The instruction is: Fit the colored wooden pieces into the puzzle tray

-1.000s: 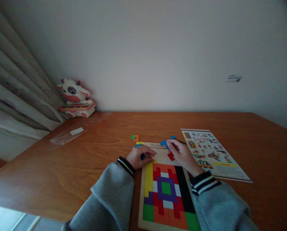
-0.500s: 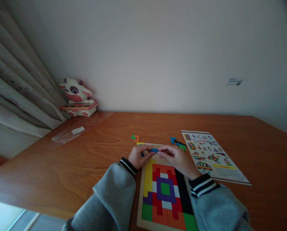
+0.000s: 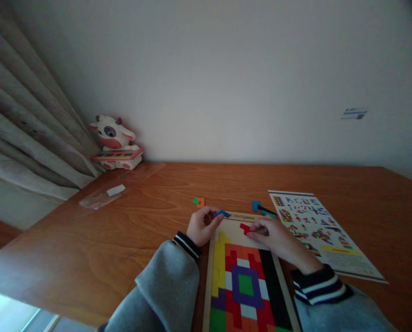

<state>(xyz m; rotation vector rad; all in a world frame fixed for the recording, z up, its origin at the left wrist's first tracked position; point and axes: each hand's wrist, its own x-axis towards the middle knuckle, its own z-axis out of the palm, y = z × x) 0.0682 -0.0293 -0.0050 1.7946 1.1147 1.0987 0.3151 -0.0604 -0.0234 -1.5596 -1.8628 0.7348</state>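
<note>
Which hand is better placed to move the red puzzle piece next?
Probably the right hand: it is right at the red puzzle piece, over the bare upper part of the puzzle board. The left hand is farther away and holds a blue puzzle piece.

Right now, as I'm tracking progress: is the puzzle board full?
Partly full: the puzzle board has bare surface near its far end.

Gap between left hand [image 3: 199, 229] and right hand [image 3: 274, 235]: open over bare tray [image 3: 232, 231]; blue piece [image 3: 223, 213] juts in from left fingertips, red piece [image 3: 244, 228] from right. Just beyond right fingers: black piece [image 3: 266, 210], second blue piece [image 3: 256, 205], both low. Right of them: printed sheet [image 3: 325, 235], flat. Beyond left fingers: orange piece [image 3: 201, 202], low. Left of left fingers: open tabletop [image 3: 146, 216], passable.
</note>
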